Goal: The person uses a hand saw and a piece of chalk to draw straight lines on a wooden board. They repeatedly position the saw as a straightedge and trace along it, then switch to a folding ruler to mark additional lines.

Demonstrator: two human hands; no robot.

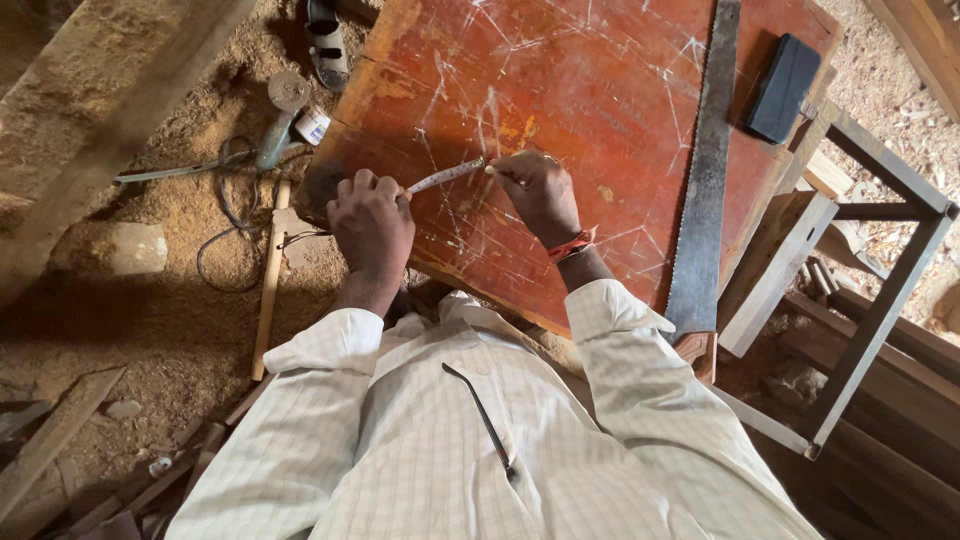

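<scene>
At frame centre, on the scratched red worktop, the left hand and right hand each pinch an end of a measuring tape stretched between them. Measuring seems under way; marking likely needs the tape held taut and flat.

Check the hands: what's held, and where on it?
A measuring tape stretched over the red board: left hand grips its case end, right hand pinches the blade's far end.
</scene>
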